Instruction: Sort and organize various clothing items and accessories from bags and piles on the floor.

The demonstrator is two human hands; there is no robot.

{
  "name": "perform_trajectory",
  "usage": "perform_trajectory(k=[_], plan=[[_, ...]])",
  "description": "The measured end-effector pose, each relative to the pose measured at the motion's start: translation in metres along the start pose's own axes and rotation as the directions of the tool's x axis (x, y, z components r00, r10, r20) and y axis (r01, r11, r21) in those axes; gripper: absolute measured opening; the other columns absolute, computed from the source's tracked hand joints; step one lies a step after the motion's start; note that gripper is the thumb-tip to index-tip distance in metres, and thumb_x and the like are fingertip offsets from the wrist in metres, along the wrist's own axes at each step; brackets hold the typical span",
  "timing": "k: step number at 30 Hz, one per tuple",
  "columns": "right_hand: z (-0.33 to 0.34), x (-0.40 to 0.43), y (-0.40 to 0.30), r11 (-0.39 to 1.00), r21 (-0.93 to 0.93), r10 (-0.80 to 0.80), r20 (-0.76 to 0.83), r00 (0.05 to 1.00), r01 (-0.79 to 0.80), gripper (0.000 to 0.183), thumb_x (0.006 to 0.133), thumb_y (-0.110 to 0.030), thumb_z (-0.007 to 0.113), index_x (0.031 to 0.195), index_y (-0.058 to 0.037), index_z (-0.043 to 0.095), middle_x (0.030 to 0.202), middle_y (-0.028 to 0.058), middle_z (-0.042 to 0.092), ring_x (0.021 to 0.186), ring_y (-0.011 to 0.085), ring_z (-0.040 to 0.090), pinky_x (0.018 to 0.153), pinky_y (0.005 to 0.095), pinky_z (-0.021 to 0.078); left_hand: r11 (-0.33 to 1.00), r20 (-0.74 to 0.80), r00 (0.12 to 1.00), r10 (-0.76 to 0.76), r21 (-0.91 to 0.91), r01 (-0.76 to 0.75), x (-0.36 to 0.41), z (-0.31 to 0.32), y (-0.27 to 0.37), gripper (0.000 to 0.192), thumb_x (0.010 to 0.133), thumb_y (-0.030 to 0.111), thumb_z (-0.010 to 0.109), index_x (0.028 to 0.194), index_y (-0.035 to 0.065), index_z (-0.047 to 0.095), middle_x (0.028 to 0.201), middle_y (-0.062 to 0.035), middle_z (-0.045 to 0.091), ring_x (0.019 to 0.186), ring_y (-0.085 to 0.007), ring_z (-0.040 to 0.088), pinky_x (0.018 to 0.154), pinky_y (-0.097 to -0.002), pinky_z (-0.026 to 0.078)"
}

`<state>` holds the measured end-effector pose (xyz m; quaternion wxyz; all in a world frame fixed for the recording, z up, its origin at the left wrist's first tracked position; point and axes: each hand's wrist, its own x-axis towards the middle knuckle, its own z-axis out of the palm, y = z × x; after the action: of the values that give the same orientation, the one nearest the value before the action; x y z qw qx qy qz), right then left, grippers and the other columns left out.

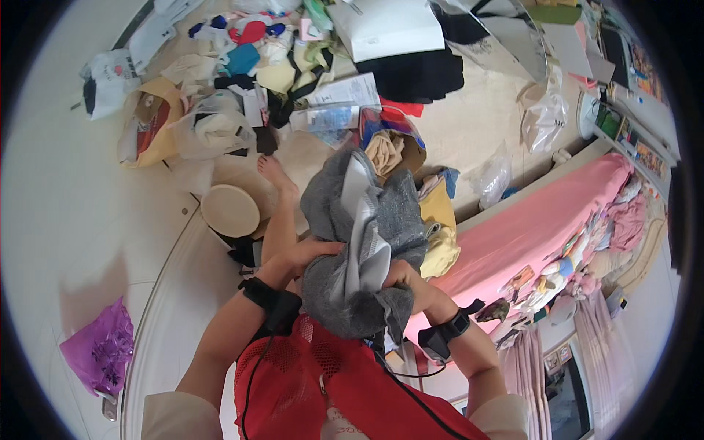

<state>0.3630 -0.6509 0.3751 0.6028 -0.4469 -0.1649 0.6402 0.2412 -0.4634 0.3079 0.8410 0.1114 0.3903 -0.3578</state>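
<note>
Both hands hold a bunched grey fabric garment (335,280) with a lighter grey inner side, in front of my red mesh vest. My left hand (410,280) grips its right side, fingers curled into the cloth. On the other side my right hand (316,256) pinches the garment, thumb on top and the other fingers hidden beneath. Just beyond the cloth stands an open bag (421,146) with beige fabric inside. Yellow clothing (440,247) lies to the right of the garment.
A round cream stool or lid (230,210) is beside my bare foot (272,170). Clothes, a yellow paper bag (176,99) and a clear plastic bag (214,104) cover the floor ahead. A white box (388,33) rests on black cloth. At right is a pink-covered bed (495,236).
</note>
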Motion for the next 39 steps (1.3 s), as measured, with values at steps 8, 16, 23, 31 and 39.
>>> perform_trajectory(k=[8,16,23,31,39], plan=[[-0.064,-0.093,0.11,0.991,-0.081,0.048,-0.529,0.847,-0.107,0.038,0.067,-0.011,0.078,0.094,-0.0079,0.051,0.087,0.0024,0.054,0.082,0.0139,0.052,0.077,0.0279,0.0412,0.937,-0.01,0.945,-0.328,0.126,0.326,0.127,-0.006,-0.017,0.051,0.086,0.03,0.062,0.126,0.0003,0.05,0.114,-0.0124,0.062,0.094,-0.0182,0.064,0.085,-0.0322,0.051],[-0.162,-0.03,0.172,0.924,0.378,0.361,-0.819,0.446,-0.054,0.038,0.075,-0.003,0.065,0.11,-0.0006,0.053,0.104,0.0073,0.058,0.095,0.0183,0.055,0.079,0.0317,0.0475,0.829,-0.252,0.921,0.296,0.546,-0.117,0.259,-0.09,-0.012,0.053,0.087,0.032,0.055,0.127,-0.0017,0.048,0.105,-0.0159,0.061,0.094,-0.0251,0.058,0.087,-0.0317,0.042],[-0.247,0.043,0.228,0.934,0.345,0.271,-0.856,0.44,0.095,0.049,0.062,0.006,0.059,0.11,0.001,0.056,0.104,0.0089,0.061,0.096,0.0255,0.058,0.081,0.0366,0.0481,0.572,-0.237,0.701,0.673,0.768,-0.289,0.275,-0.122,-0.02,0.069,0.084,0.038,0.056,0.135,-0.0033,0.037,0.107,-0.0222,0.052,0.104,-0.0307,0.048,0.088,-0.0349,0.036],[-0.23,0.018,0.281,0.969,-0.149,-0.122,-0.982,0.142,-0.199,0.072,0.078,-0.026,0.068,0.134,0.0032,0.035,0.147,0.0248,0.015,0.137,0.0347,0.017,0.111,0.0382,0.0141,0.48,0.051,0.914,0.401,0.838,-0.258,0.27,-0.068,-0.042,0.085,0.076,0.019,0.072,0.145,0.0148,0.022,0.15,-0.0168,0.012,0.137,-0.0315,0.02,0.099,-0.0419,0.04],[-0.212,0.057,0.269,0.524,-0.671,-0.195,-0.694,0.693,-0.525,0.066,0.07,-0.005,0.069,0.127,0.0068,0.039,0.145,0.0352,0.003,0.115,0.0499,0.044,0.091,0.0418,0.0456,0.587,-0.053,0.873,0.485,0.759,-0.281,0.301,-0.117,-0.051,0.07,0.072,0.009,0.062,0.137,0.0035,0.037,0.139,-0.0186,0.038,0.132,-0.0301,0.031,0.107,-0.0317,0.025]])
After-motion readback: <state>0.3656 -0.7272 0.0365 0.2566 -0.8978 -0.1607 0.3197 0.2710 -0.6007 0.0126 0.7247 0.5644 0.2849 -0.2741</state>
